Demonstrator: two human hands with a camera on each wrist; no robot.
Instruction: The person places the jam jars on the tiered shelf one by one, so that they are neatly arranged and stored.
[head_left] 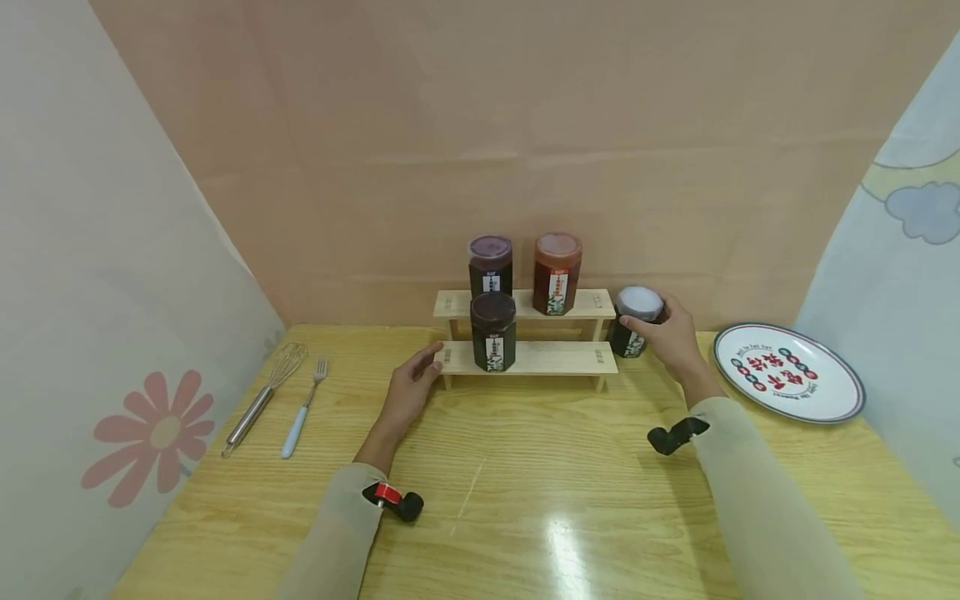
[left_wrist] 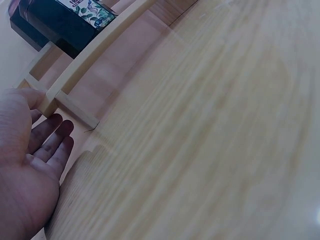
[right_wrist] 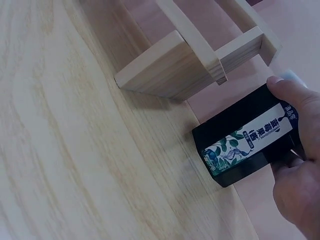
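A two-step wooden rack (head_left: 555, 357) stands at the back of the table. My left hand (head_left: 411, 385) touches the left end of its lower shelf; in the left wrist view the thumb lies against the board's end and the other fingers extend loosely below. Right of the rack, my right hand (head_left: 672, 340) grips a dark hexagonal jar (right_wrist: 245, 137) with a whitish lid near its top. Whether that jar's base touches the table is unclear. On the lower shelf stands a dark jar (head_left: 493, 333). Behind it, the upper shelf bears a purple-lidded jar (head_left: 491, 258) and a reddish jar (head_left: 557, 275).
A whisk (head_left: 266, 400) and a fork with a pale blue handle (head_left: 303, 412) lie at the left of the table. At the right lies an oval white plate (head_left: 825, 392) with red lettering and a dark rim. A beige backdrop (head_left: 525, 125) rises behind the rack.
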